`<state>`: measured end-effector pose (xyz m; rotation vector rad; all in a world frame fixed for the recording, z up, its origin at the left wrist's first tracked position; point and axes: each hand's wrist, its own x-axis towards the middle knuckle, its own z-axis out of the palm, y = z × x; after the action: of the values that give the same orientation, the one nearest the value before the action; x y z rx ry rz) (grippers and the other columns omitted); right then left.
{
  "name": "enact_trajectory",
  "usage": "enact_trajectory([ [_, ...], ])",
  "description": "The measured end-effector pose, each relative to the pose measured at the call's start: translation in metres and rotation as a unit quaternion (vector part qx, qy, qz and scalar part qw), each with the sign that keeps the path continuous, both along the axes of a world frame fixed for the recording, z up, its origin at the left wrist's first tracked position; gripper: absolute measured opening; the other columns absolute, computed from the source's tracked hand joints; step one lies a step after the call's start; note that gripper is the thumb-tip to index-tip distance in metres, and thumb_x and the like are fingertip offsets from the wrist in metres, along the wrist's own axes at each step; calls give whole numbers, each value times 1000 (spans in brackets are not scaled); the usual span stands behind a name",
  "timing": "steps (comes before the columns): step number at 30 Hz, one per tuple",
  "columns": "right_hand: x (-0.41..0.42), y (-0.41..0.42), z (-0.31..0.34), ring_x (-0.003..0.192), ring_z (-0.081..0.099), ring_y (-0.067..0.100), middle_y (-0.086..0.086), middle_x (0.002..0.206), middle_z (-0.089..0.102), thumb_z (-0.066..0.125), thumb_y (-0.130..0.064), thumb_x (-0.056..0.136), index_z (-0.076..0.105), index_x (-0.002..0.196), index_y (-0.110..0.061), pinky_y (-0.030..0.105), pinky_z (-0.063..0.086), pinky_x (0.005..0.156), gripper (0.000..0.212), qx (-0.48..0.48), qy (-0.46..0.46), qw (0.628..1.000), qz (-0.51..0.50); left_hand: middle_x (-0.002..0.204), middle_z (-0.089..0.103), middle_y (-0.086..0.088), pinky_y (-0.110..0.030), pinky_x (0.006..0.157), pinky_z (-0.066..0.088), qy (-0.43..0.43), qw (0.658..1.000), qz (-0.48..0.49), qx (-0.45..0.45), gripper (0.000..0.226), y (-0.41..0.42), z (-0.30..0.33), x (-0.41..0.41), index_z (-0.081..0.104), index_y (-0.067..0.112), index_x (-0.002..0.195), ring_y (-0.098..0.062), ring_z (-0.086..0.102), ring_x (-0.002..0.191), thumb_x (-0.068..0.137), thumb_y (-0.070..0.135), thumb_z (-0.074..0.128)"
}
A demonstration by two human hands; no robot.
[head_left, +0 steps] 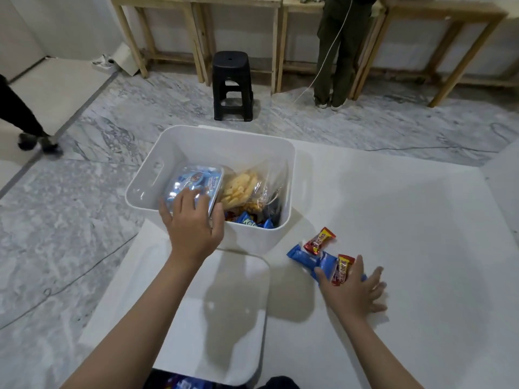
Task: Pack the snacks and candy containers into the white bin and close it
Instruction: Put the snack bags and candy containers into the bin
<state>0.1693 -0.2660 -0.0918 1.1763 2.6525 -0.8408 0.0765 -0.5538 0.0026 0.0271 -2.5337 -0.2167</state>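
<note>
The white bin (219, 141) stands open on the white table. My left hand (193, 223) grips a clear candy container with a blue label (196, 181) and holds it tilted inside the bin's left side. A clear bag of yellow chips (247, 186) and several small wrapped snacks (250, 220) lie in the bin. My right hand (354, 290) rests fingers spread on a blue snack pack (311, 259) and a red candy wrapper (344, 269) on the table. Another red candy wrapper (320, 240) lies just beyond. The white lid (224, 318) lies flat near me.
A black plastic stool (231, 85) stands on the marble floor beyond the table. A person in dark trousers (339, 51) stands by wooden benches at the back. Another person's leg (22, 119) is at the far left. A cable runs across the floor.
</note>
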Motion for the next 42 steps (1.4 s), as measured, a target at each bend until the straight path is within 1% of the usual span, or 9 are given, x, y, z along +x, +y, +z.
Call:
enact_trajectory([
  [3, -4, -8, -5, 145, -6, 41, 9, 159, -11, 61, -85, 52, 1, 148, -40, 73, 3, 104, 122, -22, -18, 999, 20, 102, 62, -11, -52, 101, 28, 4, 1000, -18, 4, 35, 1, -16, 17, 63, 11, 86, -31, 55, 99, 90, 37, 41],
  [8, -34, -22, -12, 142, -16, 47, 7, 158, -19, 46, -96, 47, -10, 143, -53, 77, 0, 101, 119, 14, -47, 995, 88, 81, 53, -13, -53, 87, 36, 46, 998, -42, 3, 40, -4, -22, 11, 52, 8, 72, -28, 41, 84, 93, 37, 35],
  [13, -41, -23, -22, 142, -7, 48, 6, 160, -1, 39, -91, 61, 9, 145, -52, 77, 0, 101, 97, 74, -46, 988, 131, 75, 52, -14, -43, 82, 30, 82, 995, -60, -18, 49, -9, -26, 7, 50, 7, 68, -26, 39, 77, 96, 41, 29],
  [19, -36, -22, -36, 137, 23, 43, 7, 152, 31, 62, -71, 69, 51, 129, -35, 74, 10, 102, 71, 115, 61, 982, 139, 74, 48, -11, -44, 81, 31, 70, 996, -62, -6, 45, -8, -24, 9, 48, 8, 69, -24, 36, 75, 95, 41, 30],
  [26, -35, -20, -44, 99, 54, 34, -1, 122, 59, 48, -68, 65, 62, 105, -24, 46, 38, 82, 61, 169, 121, 961, 181, 73, 47, -10, -41, 81, 29, 40, 997, -61, 12, 38, -7, -18, 11, 49, 8, 70, -26, 38, 72, 90, 38, 39],
  [32, -37, -18, -40, 79, 56, 35, 9, 95, 59, 78, -40, 64, 63, 91, -12, 36, 39, 62, 41, 154, 150, 950, 227, 74, 46, -9, -41, 80, 28, 1, 997, -61, 43, 37, -6, -14, 15, 49, 7, 71, -29, 41, 73, 88, 39, 39],
  [35, -40, -13, -34, 80, 56, 38, 12, 95, 58, 78, -27, 66, 64, 88, -8, 34, 38, 59, 32, 106, 161, 954, 231, 76, 47, -9, -41, 80, 29, -14, 997, -61, 50, 37, -6, -11, 16, 50, 8, 73, -30, 43, 74, 89, 39, 39],
  [39, -39, -6, -25, 85, 56, 37, 10, 102, 55, 73, -19, 71, 66, 84, -8, 28, 36, 56, 18, 56, 178, 956, 226, 95, 54, -11, -50, 92, 32, -50, 993, -73, 75, 40, -4, -7, 21, 59, 9, 86, -37, 51, 100, 90, 43, 38],
  [42, -38, 0, -24, 95, 57, 37, 7, 124, 52, 73, -23, 71, 67, 91, -12, 30, 43, 58, 23, 73, 169, 945, 271, 143, 39, -15, -63, 107, 16, -106, 987, -44, 108, 47, 1, -2, 27, 56, 18, 121, -36, 21, 142, 90, 47, 36],
])
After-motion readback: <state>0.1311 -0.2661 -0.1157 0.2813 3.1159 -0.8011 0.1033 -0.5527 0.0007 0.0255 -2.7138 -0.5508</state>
